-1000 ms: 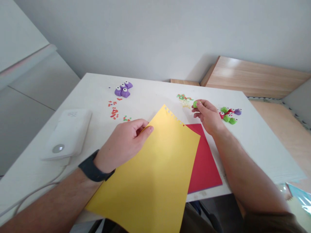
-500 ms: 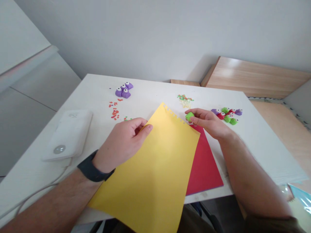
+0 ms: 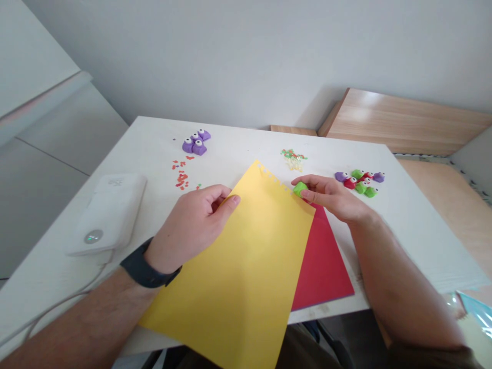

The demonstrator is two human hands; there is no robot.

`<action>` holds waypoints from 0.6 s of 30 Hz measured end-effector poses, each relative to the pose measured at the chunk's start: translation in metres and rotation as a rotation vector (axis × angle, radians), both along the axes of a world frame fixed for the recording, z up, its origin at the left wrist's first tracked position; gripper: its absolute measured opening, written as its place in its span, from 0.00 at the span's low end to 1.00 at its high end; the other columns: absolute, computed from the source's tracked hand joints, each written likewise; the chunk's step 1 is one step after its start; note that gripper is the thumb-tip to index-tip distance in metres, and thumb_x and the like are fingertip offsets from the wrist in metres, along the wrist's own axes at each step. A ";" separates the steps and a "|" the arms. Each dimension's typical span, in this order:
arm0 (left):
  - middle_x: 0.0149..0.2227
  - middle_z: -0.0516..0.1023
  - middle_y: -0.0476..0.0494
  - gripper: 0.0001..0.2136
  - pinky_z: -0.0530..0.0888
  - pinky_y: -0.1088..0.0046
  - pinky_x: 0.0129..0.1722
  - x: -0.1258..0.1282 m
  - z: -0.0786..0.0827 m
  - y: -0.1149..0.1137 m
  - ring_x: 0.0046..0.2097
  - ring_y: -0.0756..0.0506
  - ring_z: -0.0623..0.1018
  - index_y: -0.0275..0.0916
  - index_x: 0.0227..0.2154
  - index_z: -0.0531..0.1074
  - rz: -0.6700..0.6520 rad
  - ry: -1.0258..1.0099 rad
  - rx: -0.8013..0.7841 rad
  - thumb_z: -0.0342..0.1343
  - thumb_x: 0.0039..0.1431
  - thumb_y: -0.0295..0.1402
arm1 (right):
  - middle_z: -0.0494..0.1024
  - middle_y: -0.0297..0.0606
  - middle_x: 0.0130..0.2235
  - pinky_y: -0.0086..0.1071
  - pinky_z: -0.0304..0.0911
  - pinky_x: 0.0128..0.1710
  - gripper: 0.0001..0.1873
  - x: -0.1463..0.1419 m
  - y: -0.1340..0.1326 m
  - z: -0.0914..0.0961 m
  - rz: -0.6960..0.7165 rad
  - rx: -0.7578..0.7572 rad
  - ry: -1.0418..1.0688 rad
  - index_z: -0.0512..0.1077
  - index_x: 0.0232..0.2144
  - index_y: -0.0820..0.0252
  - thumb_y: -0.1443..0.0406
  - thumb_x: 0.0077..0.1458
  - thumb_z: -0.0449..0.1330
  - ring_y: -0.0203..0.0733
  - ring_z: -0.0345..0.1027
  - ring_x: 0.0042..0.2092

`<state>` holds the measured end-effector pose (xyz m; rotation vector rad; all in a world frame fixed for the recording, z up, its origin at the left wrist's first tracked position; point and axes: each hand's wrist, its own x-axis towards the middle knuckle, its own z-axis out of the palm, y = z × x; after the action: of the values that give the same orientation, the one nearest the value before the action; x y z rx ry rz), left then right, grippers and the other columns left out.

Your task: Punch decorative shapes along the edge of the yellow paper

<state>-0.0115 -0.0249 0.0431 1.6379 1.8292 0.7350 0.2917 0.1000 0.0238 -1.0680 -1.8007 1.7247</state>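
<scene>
My left hand (image 3: 188, 228) grips the left edge of a yellow paper sheet (image 3: 234, 277), which it lifts a little off the table. The sheet's top edge has a row of small notches. My right hand (image 3: 330, 197) is shut on a small green craft paper punch (image 3: 300, 188), pressed at that notched edge. Beneath the yellow sheet, partly hidden, lies a red paper sheet (image 3: 325, 271). Whether the sheet's edge sits inside the punch's slot is hidden.
On the white table (image 3: 246, 146) are several purple punches (image 3: 194, 146), a mixed group of punches (image 3: 359, 182), red paper bits (image 3: 180, 177) and a pile of paper bits (image 3: 293, 160). A white power bank (image 3: 107, 212) with a cable sits at the left.
My right hand has moved left and toward me with the green punch, from beside the punch group to the yellow sheet's notched edge. The yellow sheet has shifted only slightly.
</scene>
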 end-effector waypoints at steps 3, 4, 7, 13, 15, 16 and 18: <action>0.26 0.76 0.55 0.15 0.64 0.71 0.29 0.000 0.001 0.000 0.28 0.49 0.73 0.42 0.33 0.75 0.002 -0.009 -0.004 0.54 0.68 0.47 | 0.84 0.37 0.44 0.40 0.70 0.45 0.21 0.000 -0.001 0.002 0.006 0.011 -0.020 0.78 0.52 0.52 0.52 0.59 0.69 0.47 0.76 0.43; 0.26 0.77 0.55 0.15 0.64 0.71 0.29 0.001 0.001 0.000 0.28 0.48 0.73 0.42 0.33 0.75 0.004 -0.011 -0.007 0.54 0.68 0.47 | 0.83 0.37 0.45 0.40 0.70 0.45 0.21 0.000 -0.001 0.003 0.009 0.013 -0.025 0.78 0.52 0.52 0.52 0.59 0.69 0.47 0.76 0.44; 0.25 0.77 0.54 0.15 0.64 0.71 0.30 0.001 0.002 0.000 0.28 0.48 0.74 0.42 0.33 0.76 0.005 -0.009 -0.007 0.55 0.68 0.47 | 0.83 0.38 0.47 0.42 0.70 0.48 0.20 -0.001 -0.002 0.004 0.015 0.018 -0.034 0.78 0.52 0.52 0.53 0.60 0.68 0.48 0.76 0.46; 0.27 0.78 0.54 0.15 0.64 0.71 0.30 0.000 0.000 0.001 0.29 0.48 0.75 0.42 0.33 0.76 -0.004 -0.006 0.009 0.55 0.68 0.47 | 0.83 0.39 0.48 0.44 0.70 0.51 0.23 0.002 -0.001 0.003 0.018 0.079 -0.078 0.77 0.54 0.52 0.51 0.60 0.68 0.50 0.77 0.48; 0.26 0.78 0.55 0.15 0.64 0.72 0.30 0.000 -0.001 0.001 0.28 0.49 0.74 0.42 0.33 0.76 -0.004 -0.005 0.007 0.54 0.69 0.47 | 0.83 0.40 0.49 0.45 0.70 0.52 0.24 0.002 -0.001 0.004 0.035 0.094 -0.103 0.77 0.55 0.54 0.51 0.60 0.67 0.51 0.76 0.49; 0.26 0.78 0.55 0.15 0.64 0.72 0.30 0.000 0.000 0.001 0.28 0.49 0.74 0.42 0.33 0.76 -0.004 -0.003 0.005 0.54 0.69 0.47 | 0.83 0.40 0.49 0.45 0.70 0.52 0.24 0.002 -0.001 0.005 0.041 0.103 -0.115 0.77 0.55 0.54 0.51 0.60 0.67 0.51 0.76 0.49; 0.26 0.77 0.55 0.15 0.64 0.71 0.30 0.000 0.000 0.000 0.28 0.49 0.73 0.42 0.33 0.76 0.003 0.005 0.003 0.54 0.68 0.47 | 0.84 0.40 0.49 0.45 0.70 0.51 0.25 0.002 -0.001 0.006 0.038 0.134 -0.136 0.78 0.54 0.53 0.50 0.59 0.68 0.52 0.76 0.49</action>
<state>-0.0113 -0.0245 0.0436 1.6405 1.8351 0.7368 0.2937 0.0986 0.0302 -1.1249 -2.0016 1.5605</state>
